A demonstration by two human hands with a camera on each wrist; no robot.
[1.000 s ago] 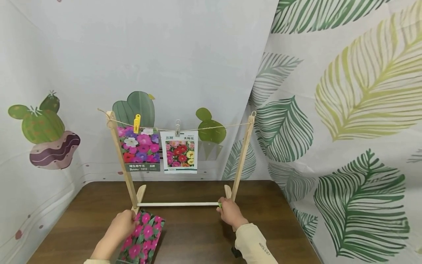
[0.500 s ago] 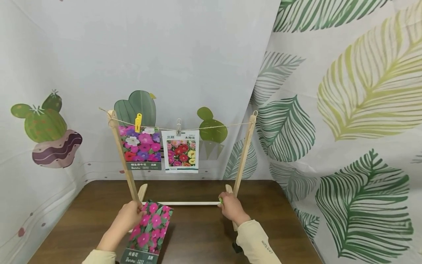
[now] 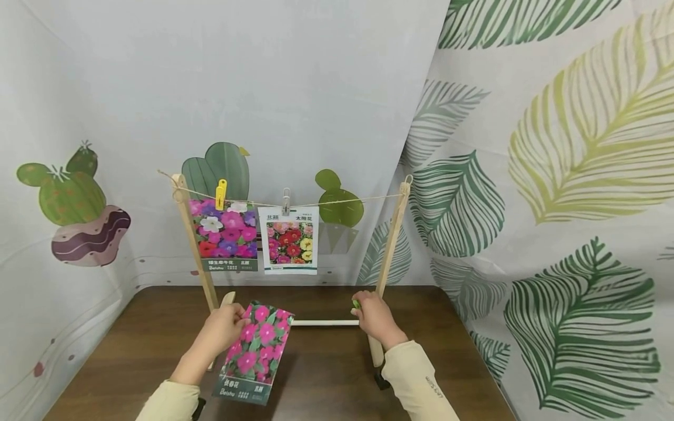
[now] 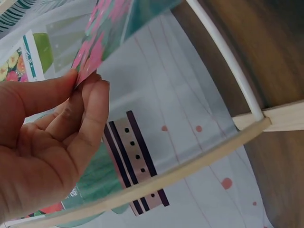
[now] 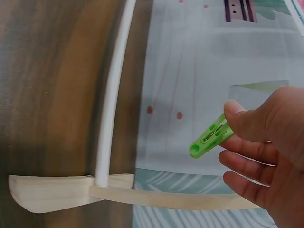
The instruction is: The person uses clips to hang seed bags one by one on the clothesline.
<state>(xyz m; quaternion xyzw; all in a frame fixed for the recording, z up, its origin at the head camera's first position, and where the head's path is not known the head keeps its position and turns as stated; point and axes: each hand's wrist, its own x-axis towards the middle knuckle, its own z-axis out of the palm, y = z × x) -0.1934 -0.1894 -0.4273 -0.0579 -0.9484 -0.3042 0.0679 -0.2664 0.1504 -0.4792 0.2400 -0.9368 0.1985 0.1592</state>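
Note:
My left hand (image 3: 223,327) pinches the upper left edge of a seed packet (image 3: 258,351) printed with pink flowers, held tilted above the table in front of the wooden stand. In the left wrist view the packet (image 4: 111,33) is gripped between thumb and fingers. My right hand (image 3: 380,318) is beside the stand's right post (image 3: 392,245). Between its thumb and forefinger it pinches a green clothespin (image 5: 209,136). On the string (image 3: 358,200) hang two packets: a purple-pink one (image 3: 226,234) under a yellow clothespin (image 3: 221,195), and a white-bordered one (image 3: 288,242) under a pale clothespin (image 3: 286,202).
A white crossbar (image 3: 326,323) joins the stand's feet low over the brown table (image 3: 321,374). The left post (image 3: 195,240) rises close to my left hand. Behind stands a pale backdrop (image 3: 295,88) with cacti and leaves.
My left hand has carried the pink-flower packet up and to the right, bringing it in front of the crossbar. The right hand has risen slightly with the green clothespin.

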